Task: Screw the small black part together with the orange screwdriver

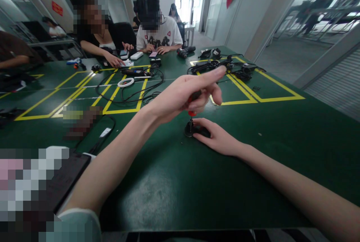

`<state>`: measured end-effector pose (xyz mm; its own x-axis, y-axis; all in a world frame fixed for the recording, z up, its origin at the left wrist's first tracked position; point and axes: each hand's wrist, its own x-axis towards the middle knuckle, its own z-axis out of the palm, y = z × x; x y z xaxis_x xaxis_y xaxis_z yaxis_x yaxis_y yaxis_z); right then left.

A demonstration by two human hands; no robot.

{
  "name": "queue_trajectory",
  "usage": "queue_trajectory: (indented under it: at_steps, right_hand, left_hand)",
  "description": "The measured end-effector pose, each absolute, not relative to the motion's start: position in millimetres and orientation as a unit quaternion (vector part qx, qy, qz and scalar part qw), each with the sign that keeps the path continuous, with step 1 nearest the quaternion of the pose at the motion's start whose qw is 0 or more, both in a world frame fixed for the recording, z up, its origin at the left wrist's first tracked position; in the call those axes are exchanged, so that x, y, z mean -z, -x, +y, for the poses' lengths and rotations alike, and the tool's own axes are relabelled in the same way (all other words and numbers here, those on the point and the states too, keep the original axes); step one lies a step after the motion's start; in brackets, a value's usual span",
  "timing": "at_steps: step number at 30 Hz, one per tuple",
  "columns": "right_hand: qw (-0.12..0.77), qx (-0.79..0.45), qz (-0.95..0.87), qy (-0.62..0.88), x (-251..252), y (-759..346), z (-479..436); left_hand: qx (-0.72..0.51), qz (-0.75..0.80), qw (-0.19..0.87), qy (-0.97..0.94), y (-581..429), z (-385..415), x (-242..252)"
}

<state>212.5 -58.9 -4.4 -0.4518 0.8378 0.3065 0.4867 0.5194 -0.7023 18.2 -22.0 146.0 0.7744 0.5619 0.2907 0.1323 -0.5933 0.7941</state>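
Screwdriver stands upright, clamped in our left hand; below it, our right hand pinches black round part on counter.

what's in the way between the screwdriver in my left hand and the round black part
Nothing visible: the screwdriver's shaft runs down from the left hand to the round black part. The right hand holds that part from the side; whether the tip touches is too small to tell.

Counter is a pretty deep green with yellow tape boxes, the screwdriver is red and black, round part all black, sleeve kinda teal.
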Motion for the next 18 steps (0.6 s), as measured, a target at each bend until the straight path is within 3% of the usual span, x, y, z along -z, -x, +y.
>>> queue_trajectory:
  at_steps: [9,18]
  right_hand:
    - [0.321,-0.265,-0.813,0.406,4.6,-213.3,-57.1]
    - [0.321,-0.266,-0.814,0.405,5.9,-213.4,-57.5]
  left_hand:
    - [-0.273,0.141,0.614,-0.728,-6.6,-12.7,-146.4]
    - [-0.298,0.141,0.692,-0.642,-20.6,-20.1,-141.6]
